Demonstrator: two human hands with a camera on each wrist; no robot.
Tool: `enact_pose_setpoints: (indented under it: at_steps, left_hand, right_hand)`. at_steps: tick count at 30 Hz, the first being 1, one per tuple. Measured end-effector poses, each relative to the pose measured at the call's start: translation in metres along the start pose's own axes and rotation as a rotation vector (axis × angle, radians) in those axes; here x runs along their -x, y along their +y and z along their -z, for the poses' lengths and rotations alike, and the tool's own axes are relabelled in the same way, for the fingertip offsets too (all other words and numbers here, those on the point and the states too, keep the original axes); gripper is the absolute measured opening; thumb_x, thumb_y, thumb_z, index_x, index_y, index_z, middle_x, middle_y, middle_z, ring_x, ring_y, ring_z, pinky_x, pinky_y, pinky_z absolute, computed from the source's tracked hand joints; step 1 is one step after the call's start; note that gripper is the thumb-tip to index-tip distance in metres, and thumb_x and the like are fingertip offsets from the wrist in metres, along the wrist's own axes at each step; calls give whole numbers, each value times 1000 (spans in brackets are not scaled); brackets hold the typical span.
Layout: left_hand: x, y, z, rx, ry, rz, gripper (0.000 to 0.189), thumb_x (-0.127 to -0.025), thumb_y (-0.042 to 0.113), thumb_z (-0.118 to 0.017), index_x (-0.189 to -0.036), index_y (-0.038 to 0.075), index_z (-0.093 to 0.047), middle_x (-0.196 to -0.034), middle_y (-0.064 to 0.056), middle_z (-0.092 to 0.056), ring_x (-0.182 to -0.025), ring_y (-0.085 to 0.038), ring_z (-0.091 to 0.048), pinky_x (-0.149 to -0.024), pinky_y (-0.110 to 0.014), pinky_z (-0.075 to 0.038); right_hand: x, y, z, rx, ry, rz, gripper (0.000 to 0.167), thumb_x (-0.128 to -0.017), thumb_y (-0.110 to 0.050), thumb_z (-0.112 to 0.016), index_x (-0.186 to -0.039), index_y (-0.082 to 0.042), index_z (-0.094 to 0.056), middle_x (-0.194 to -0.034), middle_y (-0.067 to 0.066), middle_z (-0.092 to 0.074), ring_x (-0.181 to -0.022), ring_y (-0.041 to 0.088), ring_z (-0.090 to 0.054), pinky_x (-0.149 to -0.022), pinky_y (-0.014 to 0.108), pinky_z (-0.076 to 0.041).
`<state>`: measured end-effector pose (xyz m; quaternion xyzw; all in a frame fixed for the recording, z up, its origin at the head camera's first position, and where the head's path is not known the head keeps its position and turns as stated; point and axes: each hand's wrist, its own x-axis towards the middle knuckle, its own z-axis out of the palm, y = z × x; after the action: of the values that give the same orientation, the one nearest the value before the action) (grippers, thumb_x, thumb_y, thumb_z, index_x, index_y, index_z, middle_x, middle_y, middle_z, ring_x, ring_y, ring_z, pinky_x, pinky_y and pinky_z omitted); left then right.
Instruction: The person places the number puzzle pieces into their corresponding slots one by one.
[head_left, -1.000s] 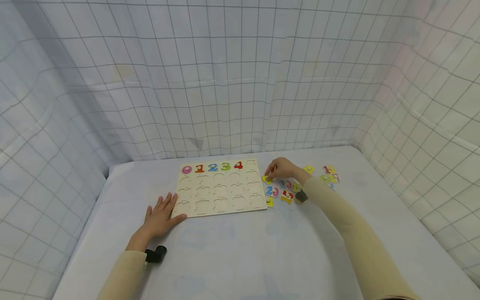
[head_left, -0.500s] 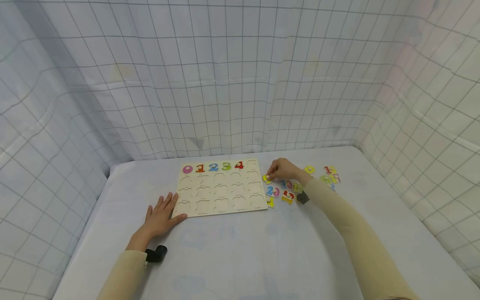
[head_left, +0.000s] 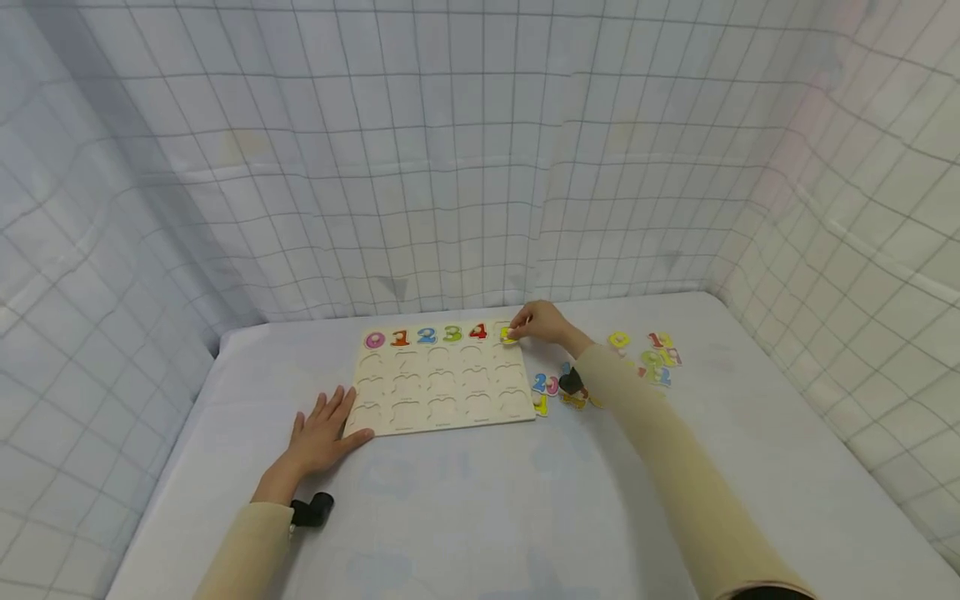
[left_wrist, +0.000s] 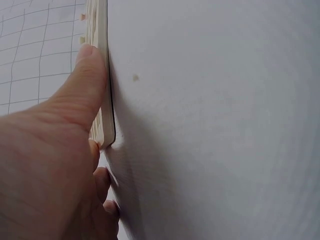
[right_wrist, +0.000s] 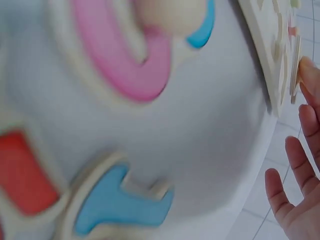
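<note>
Being pinched by the right hand, the yellow piece is held at the far right corner of the board; it could be jammed if tilted, and the board nudged were the left hand, spread at its left edge, lifted.

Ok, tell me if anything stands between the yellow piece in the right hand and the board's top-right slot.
Nothing visible does. The right hand pinches the yellow piece over the top-right slot, beside the red 4; the loose pieces lie off to the right. The fingers partly hide the slot.
</note>
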<state>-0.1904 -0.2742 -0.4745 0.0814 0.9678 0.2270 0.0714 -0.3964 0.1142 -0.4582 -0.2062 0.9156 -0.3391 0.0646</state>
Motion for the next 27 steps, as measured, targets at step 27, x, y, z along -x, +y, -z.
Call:
enact_pose_setpoints:
  at_steps: [27]
  left_hand:
    - [-2,-3,-1,-2,0,13,90,-90,55,-54,-150,-1,-16,-153,-27,-9,-138,-47,1,-102,-67,7]
  right_hand:
    - [-20,-13,-17,83,60,-170,21,-83,-26,-75,-94,-8,-73,-95,4,-66,-84,18,-57,-74,32,-47]
